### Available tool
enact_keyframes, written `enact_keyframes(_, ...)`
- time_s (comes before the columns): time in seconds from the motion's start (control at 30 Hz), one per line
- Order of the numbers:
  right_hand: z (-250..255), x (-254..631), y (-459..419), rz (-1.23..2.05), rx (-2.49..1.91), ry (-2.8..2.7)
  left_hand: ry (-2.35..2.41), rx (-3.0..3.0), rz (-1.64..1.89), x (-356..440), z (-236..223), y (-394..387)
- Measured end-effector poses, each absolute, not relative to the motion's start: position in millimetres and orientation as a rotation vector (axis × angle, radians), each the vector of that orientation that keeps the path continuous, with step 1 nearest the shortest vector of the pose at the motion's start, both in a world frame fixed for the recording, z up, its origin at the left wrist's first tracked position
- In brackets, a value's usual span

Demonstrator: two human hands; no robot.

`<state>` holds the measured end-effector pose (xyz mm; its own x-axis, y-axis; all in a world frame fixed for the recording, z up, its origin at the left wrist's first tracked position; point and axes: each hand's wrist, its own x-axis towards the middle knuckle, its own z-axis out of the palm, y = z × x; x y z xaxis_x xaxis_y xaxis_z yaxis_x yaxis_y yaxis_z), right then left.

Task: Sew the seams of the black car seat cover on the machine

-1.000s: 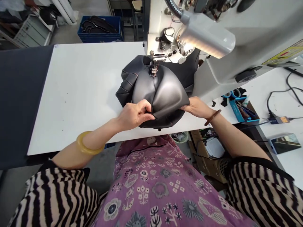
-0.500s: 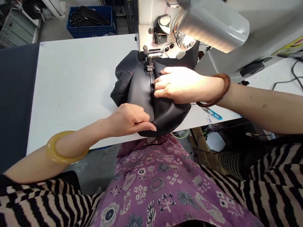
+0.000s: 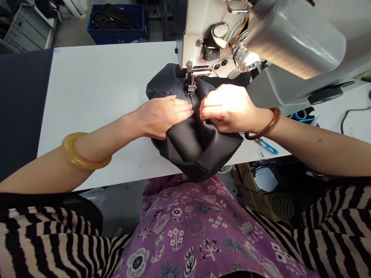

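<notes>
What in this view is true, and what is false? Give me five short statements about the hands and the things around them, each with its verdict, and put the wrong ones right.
1. The left hand has its fingers on the black material. True.

2. The right hand is holding the snips. False: its curled fingers are on the black material, and the snips lie apart on the table.

3. The presser foot is just beyond the left hand's fingertips, as the person sees it. True.

4. The yellow bangle is on the right arm. False: it is on the left.

5. The blue crate is beyond the table's far edge. True.
</notes>
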<state>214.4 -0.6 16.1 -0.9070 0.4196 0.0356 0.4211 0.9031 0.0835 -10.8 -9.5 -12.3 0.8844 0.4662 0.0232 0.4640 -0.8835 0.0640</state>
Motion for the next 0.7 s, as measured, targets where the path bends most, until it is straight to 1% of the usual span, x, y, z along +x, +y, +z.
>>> enact_keyframes(0.07,18,211,1,-0.12,-0.676,-3.058,0.75,3.005,0.056,-11,-10,-11)
enact_keyframes(0.2,21,215,6,0.002,-0.596,-3.092,0.793,2.993,0.203,-16,-10,-19)
enact_keyframes(0.27,19,222,9,0.041,-0.565,-3.118,0.861,3.026,0.21,-18,-12,-23)
enact_keyframes(0.4,10,233,9,-0.043,-0.575,-3.126,0.939,3.121,0.105,-21,-15,-27)
enact_keyframes(0.5,5,233,7,-0.096,-0.587,-3.135,0.951,3.155,0.093,-23,-17,-26)
enact_keyframes(0.7,9,229,8,-0.2,-0.637,-3.18,1.019,3.179,-0.018,-24,-12,-25)
